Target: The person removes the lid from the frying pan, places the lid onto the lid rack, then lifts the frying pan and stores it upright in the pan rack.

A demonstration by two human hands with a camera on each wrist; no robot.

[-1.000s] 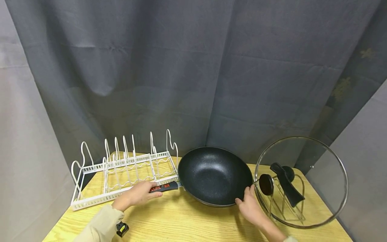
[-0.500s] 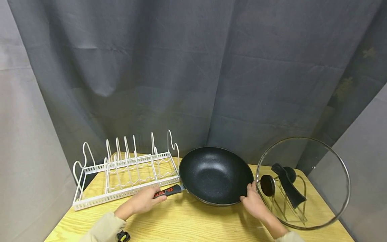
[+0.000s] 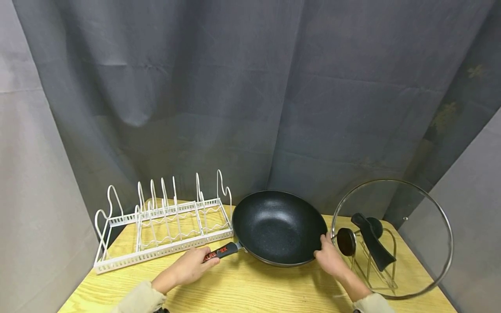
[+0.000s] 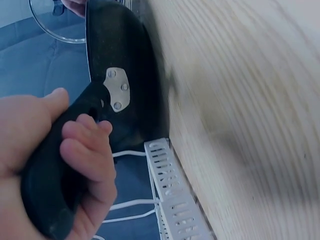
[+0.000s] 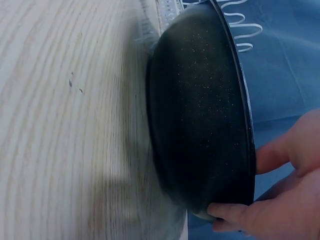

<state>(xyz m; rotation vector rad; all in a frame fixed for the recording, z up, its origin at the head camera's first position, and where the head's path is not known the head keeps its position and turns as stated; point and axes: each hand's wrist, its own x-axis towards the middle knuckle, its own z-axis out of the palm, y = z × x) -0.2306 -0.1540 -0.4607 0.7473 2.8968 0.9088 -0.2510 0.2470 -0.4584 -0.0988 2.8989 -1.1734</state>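
Only writing we see: red lettering (image 3: 216, 253) on the black handle (image 3: 230, 248); upside down in the head view and running up to the fingers, so we can't read it for certain; the left wrist view shows plain black on its side of the grip; wok (image 3: 278, 228) is black, deep and wide, glossy inside with a bright reflection; we see pale speckles over its outer wall and a thin shiny rim; handle joins it at a silver bracket (image 4: 118, 89) with three rivets; wok sits mouth up over the middle of the wooden table (image 3: 254, 291), between the white rack (image 3: 164, 250) and the glass lid (image 3: 450, 237); we can't tell whether its base touches the wood; left hand (image 3: 189, 266) has its fingers curled round the handle; right hand (image 3: 332, 256) pinches the far side of the rim, digits on both faces of the wall; just beside it we have a dark round knob (image 3: 346, 241), with the lid tilted up near the metal wire stand (image 3: 394, 248) and a black handle-shaped piece (image 3: 373, 243); grey curtain (image 3: 219, 108) behind.
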